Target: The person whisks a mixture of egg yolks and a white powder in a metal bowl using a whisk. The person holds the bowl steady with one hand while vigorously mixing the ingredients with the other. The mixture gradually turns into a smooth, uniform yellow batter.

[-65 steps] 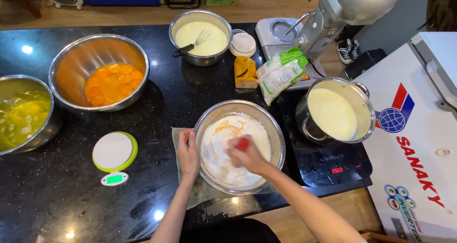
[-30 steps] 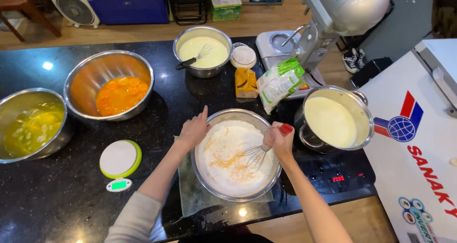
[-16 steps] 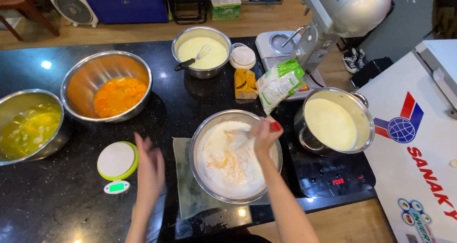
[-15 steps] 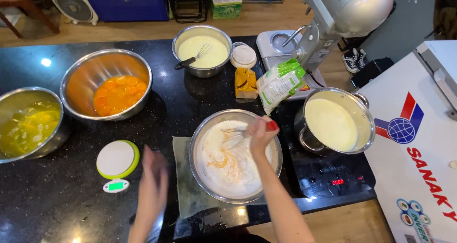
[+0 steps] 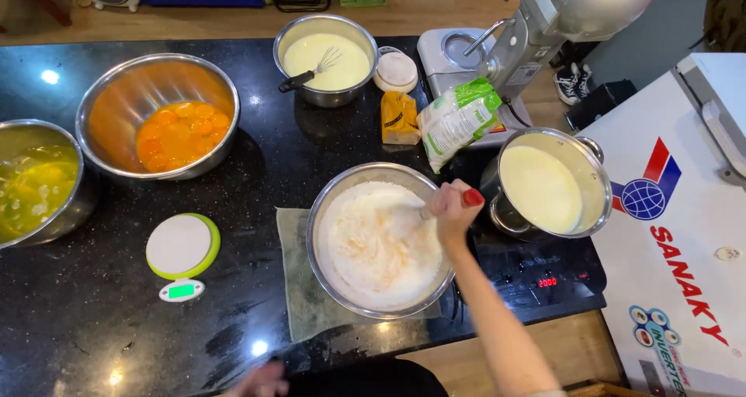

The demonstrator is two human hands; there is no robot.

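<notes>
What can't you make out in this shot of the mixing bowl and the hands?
Head view:
- Whisk: wires blurred by motion, handle hidden in the right hand.
- Left hand: cut off by the bottom edge and blurred; what it touches cannot be told.
- Left bowl: cut off by the left edge.
- Mixer: top cut off by the upper edge.
- Scale readout: too small.

- The left hand [image 5: 260, 381] is blurred and cut off by the bottom edge, so its fingers cannot be told.
- The wire whisk [image 5: 404, 220] is a blur over the white flour; its red-tipped handle is mostly hidden inside the right hand [image 5: 451, 209].
- The steel bowl of yellow liquid [image 5: 35, 181] is cut off at the left edge.
- The white chest freezer [image 5: 684, 234] runs past the right edge.
</notes>
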